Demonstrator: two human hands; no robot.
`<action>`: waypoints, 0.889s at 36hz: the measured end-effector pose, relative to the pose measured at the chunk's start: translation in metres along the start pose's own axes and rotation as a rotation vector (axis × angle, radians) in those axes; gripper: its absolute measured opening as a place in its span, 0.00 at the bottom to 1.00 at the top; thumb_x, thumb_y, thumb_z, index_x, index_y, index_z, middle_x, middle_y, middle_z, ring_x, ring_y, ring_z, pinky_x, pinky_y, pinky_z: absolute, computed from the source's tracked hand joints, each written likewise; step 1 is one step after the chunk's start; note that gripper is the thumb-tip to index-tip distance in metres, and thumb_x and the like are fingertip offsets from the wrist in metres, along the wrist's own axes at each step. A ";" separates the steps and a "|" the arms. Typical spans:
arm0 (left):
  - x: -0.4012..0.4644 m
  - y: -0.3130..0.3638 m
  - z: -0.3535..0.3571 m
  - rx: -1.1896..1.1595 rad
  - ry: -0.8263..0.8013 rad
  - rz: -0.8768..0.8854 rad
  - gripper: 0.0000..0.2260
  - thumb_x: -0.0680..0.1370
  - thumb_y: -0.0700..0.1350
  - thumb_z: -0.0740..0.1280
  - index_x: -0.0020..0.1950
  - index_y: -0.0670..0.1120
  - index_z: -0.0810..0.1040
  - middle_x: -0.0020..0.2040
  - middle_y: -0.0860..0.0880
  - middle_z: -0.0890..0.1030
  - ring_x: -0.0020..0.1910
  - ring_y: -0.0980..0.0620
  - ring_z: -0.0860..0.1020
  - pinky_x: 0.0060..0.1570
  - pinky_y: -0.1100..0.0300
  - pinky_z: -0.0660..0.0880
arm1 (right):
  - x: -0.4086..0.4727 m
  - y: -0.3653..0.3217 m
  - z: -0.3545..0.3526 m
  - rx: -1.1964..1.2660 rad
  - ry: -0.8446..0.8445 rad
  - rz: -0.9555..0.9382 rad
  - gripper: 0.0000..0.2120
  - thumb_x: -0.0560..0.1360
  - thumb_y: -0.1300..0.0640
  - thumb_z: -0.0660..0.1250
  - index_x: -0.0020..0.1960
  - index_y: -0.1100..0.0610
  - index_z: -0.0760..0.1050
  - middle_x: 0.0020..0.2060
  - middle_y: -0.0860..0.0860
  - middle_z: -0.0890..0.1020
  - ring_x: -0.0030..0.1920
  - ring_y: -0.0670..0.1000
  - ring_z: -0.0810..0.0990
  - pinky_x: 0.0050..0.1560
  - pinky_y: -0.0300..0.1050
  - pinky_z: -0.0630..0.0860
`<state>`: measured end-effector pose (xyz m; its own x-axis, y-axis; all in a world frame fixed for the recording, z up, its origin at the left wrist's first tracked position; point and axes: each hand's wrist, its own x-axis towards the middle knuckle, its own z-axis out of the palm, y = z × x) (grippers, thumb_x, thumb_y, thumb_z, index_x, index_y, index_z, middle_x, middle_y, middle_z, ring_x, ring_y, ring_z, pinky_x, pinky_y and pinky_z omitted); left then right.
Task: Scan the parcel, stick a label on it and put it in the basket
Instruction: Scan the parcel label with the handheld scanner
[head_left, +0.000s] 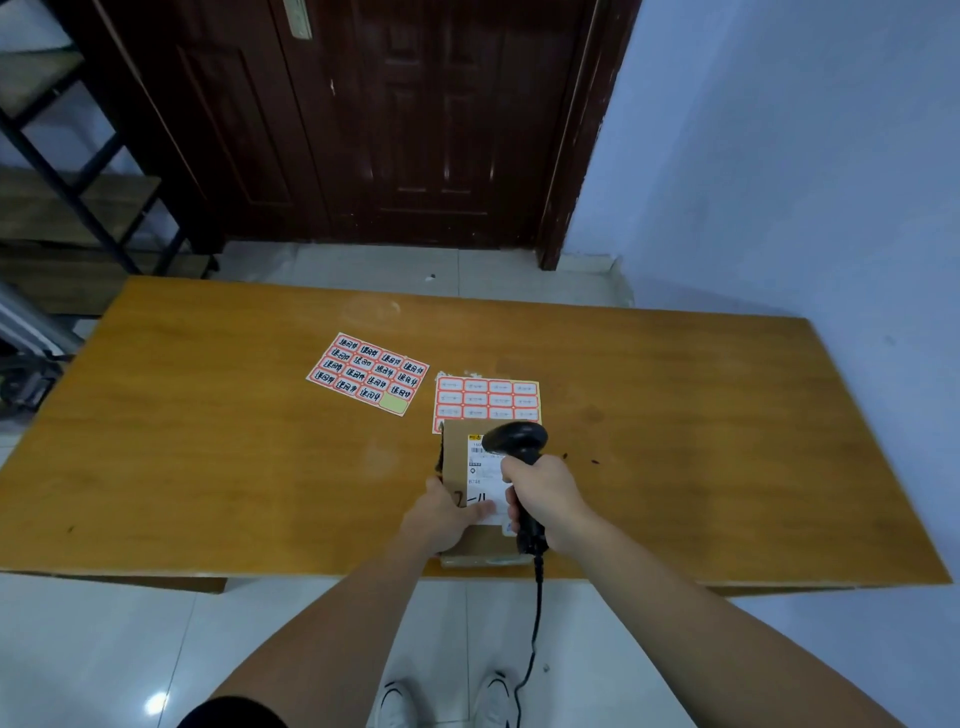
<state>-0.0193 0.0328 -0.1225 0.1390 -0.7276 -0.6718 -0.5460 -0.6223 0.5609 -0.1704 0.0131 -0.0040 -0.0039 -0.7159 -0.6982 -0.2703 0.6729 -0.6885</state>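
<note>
A brown cardboard parcel (458, 452) with a white shipping label lies near the front edge of the wooden table (208, 447). My left hand (441, 514) grips the parcel's near left side, thumb on the label. A black barcode scanner (517, 441) is gripped in my right hand (545, 499); its head hangs over the label's barcode end. The scanner's cable drops to the floor. Two sheets of red-bordered stickers lie behind the parcel: one with handwriting (368, 372), one mostly blank (487, 399), partly hidden by the parcel. No basket is in view.
A dark wooden door (389, 119) stands behind the table, a metal shelf rack (62, 171) at far left, a blue wall at right. The white tiled floor and my white shoes (441, 701) show below the table's front edge.
</note>
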 end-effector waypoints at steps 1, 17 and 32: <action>0.000 0.000 0.000 -0.008 -0.001 0.002 0.40 0.73 0.66 0.73 0.73 0.44 0.62 0.69 0.45 0.77 0.54 0.48 0.76 0.46 0.55 0.74 | 0.000 -0.001 0.000 0.001 -0.003 0.001 0.07 0.76 0.58 0.64 0.41 0.60 0.74 0.22 0.51 0.75 0.21 0.50 0.73 0.27 0.44 0.75; -0.003 0.002 -0.001 0.009 0.001 -0.027 0.41 0.72 0.68 0.73 0.74 0.45 0.61 0.69 0.46 0.77 0.54 0.48 0.75 0.47 0.53 0.75 | 0.000 -0.005 -0.004 0.016 -0.020 0.006 0.05 0.76 0.59 0.65 0.43 0.60 0.73 0.22 0.51 0.74 0.21 0.52 0.72 0.28 0.45 0.75; -0.009 0.000 -0.002 -0.072 0.024 0.000 0.38 0.72 0.67 0.75 0.70 0.46 0.65 0.70 0.47 0.78 0.60 0.46 0.78 0.54 0.50 0.76 | 0.045 0.012 -0.106 -0.113 0.143 -0.013 0.08 0.81 0.55 0.68 0.58 0.55 0.75 0.41 0.57 0.79 0.37 0.56 0.79 0.38 0.50 0.76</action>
<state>-0.0189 0.0393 -0.1155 0.1595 -0.7335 -0.6607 -0.4850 -0.6411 0.5947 -0.2755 -0.0301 -0.0230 -0.1348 -0.7492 -0.6485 -0.3780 0.6439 -0.6652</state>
